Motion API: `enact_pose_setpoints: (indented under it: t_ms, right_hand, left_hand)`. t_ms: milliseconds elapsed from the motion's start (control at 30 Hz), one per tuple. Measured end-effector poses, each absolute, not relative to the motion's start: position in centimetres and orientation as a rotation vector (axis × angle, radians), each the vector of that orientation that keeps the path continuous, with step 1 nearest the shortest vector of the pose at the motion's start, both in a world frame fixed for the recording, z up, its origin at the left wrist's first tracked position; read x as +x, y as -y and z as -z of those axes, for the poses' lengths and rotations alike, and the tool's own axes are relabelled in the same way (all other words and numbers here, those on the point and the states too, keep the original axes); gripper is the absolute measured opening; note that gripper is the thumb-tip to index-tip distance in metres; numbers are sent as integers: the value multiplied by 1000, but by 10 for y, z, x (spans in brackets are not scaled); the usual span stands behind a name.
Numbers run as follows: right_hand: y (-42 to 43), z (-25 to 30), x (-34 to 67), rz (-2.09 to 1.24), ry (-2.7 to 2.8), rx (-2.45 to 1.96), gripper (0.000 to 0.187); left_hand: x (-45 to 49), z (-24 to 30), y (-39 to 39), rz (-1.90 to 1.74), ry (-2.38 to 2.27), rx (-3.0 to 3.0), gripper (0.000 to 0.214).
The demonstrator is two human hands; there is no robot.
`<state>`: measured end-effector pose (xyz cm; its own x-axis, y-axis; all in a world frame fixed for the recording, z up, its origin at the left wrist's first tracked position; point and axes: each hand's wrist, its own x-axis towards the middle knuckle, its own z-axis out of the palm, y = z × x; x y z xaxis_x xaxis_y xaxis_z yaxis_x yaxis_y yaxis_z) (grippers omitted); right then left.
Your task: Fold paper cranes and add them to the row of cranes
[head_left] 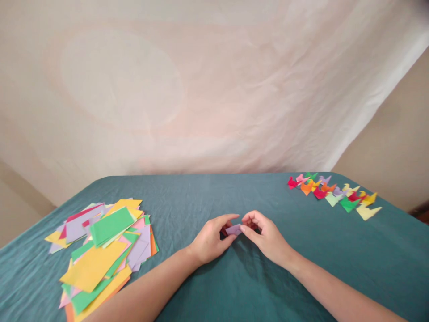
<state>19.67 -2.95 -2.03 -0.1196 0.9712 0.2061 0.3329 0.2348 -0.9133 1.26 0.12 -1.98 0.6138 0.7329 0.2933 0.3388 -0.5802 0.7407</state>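
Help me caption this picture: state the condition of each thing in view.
Small lilac paper piece: folded, held between both hands
Bare left hand: curled around the paper's left end
Bare right hand: pinching its right end
Multicoloured rectangular paper sheets: loosely piled, overlapping
Small multicoloured folded-paper birds: folded, grouped in rows
Dark green tablecloth: spread, slightly wrinkled
Pale pinkish cloth backdrop: hanging, creased

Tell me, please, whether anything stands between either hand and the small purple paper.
Nothing visible does: the left hand and right hand both hold the small purple paper. The pile lies further left.
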Motion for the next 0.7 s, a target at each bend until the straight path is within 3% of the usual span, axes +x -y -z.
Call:
enact_pose_setpoints:
  t_ms: [267,700]
  right_hand:
    - [33,20,194,-975,1710,-1220,24]
    - [33,17,195,-1120,1612,-1189,30]
  left_hand:
    - [21,22,2,-790,-870,1811,48]
    - [22,15,5,-730,-793,1815,28]
